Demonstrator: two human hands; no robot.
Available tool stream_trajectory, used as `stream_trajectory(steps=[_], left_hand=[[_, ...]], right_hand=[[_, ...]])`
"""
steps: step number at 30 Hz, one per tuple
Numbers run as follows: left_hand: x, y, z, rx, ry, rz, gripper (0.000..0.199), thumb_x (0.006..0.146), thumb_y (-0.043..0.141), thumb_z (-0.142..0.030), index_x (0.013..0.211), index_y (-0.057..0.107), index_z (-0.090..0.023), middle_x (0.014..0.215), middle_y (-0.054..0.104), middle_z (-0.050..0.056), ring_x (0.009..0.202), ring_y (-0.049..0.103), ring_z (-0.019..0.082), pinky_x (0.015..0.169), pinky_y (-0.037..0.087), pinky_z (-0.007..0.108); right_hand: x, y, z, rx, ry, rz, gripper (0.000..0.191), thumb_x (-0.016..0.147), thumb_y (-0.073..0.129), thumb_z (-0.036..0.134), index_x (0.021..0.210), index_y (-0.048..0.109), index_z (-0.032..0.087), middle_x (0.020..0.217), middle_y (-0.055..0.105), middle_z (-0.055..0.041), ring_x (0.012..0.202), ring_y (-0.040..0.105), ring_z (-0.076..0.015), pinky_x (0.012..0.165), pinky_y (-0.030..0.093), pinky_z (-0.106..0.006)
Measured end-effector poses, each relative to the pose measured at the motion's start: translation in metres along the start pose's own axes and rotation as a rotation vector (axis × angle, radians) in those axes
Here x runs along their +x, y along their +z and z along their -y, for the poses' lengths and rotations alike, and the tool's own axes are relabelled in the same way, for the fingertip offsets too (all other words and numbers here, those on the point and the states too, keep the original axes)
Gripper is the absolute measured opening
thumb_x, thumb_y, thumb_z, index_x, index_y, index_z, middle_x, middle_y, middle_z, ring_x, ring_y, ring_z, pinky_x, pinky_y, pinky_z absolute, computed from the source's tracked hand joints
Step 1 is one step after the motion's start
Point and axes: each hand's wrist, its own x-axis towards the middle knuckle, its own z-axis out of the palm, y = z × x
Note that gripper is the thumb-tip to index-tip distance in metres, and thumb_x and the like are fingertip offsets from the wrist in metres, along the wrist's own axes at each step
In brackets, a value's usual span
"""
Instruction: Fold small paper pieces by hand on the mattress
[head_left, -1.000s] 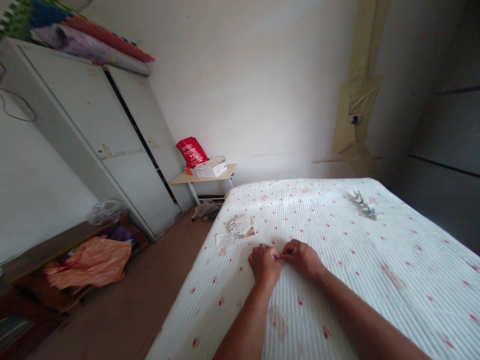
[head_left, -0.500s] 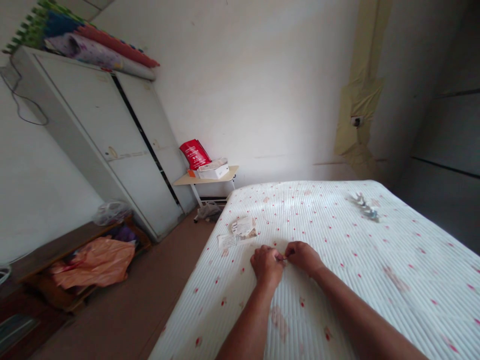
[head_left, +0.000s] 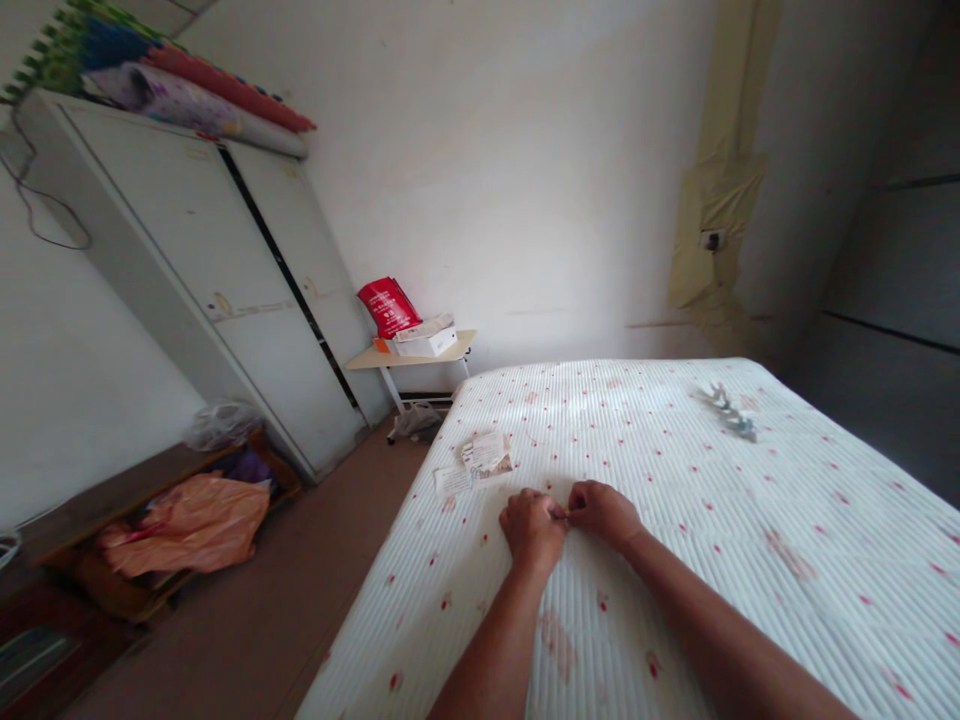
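Note:
Both hands are close together over the white ribbed bed cover [head_left: 615, 600] with its red flower spots. My left hand [head_left: 534, 525] is closed, its fingertips pinched around something small that I cannot make out. My right hand [head_left: 604, 512] is closed too, its thumb and forefinger meeting the left fingertips at the same spot. The fingers hide nearly all of whatever lies between them. Just beyond my left hand, printed paper pieces [head_left: 487, 455] lie flat on the cover. Farther off to the right rests a twisted pale strip [head_left: 729, 412] with a bluish-grey end.
A small table [head_left: 364, 358] with a white box [head_left: 427, 343] and a red bag [head_left: 388, 307] stands past the bed's far left corner. Left of the bed are a grey cabinet [head_left: 187, 230] and a low wooden bench [head_left: 75, 500] bearing an orange plastic bag [head_left: 191, 525].
My right hand has shifted slightly left, closing the small gap between the fingertips. A short dark thing that showed between them is now mostly covered. The view has moved very little.

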Motion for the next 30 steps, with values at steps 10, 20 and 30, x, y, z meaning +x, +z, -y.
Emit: stream_trajectory(steps=[10, 20, 30], left_hand=[[0.001, -0.001, 0.001, -0.017, 0.001, 0.022, 0.007, 0.069, 0.065, -0.034, 0.076, 0.067, -0.030, 0.097, 0.062, -0.003, 0.098, 0.052, 0.017, 0.084, 0.036, 0.029], [-0.004, 0.001, 0.004, -0.052, 0.013, -0.001, 0.025, 0.072, 0.060, -0.027, 0.096, 0.061, -0.027, 0.104, 0.061, 0.000, 0.101, 0.051, 0.018, 0.089, 0.033, 0.028], [-0.014, -0.006, -0.001, 0.049, -0.030, -0.020, 0.030, 0.073, 0.058, -0.035, 0.101, 0.058, -0.025, 0.110, 0.054, 0.006, 0.108, 0.042, 0.023, 0.090, 0.029, 0.033]], right_hand=[[0.003, -0.001, -0.001, -0.009, -0.010, 0.015, 0.007, 0.069, 0.060, 0.018, 0.072, 0.065, 0.020, 0.076, 0.066, -0.0016, 0.071, 0.058, -0.0133, 0.057, 0.033, -0.020], [-0.012, -0.002, 0.008, -0.131, -0.093, -0.018, 0.029, 0.080, 0.049, 0.021, 0.105, 0.062, 0.029, 0.096, 0.058, -0.0039, 0.080, 0.060, -0.0152, 0.061, 0.036, -0.022], [-0.015, -0.004, 0.012, -0.226, -0.167, -0.002, 0.027, 0.085, 0.044, 0.025, 0.106, 0.060, 0.029, 0.103, 0.054, -0.0048, 0.076, 0.062, -0.0157, 0.060, 0.037, -0.023]])
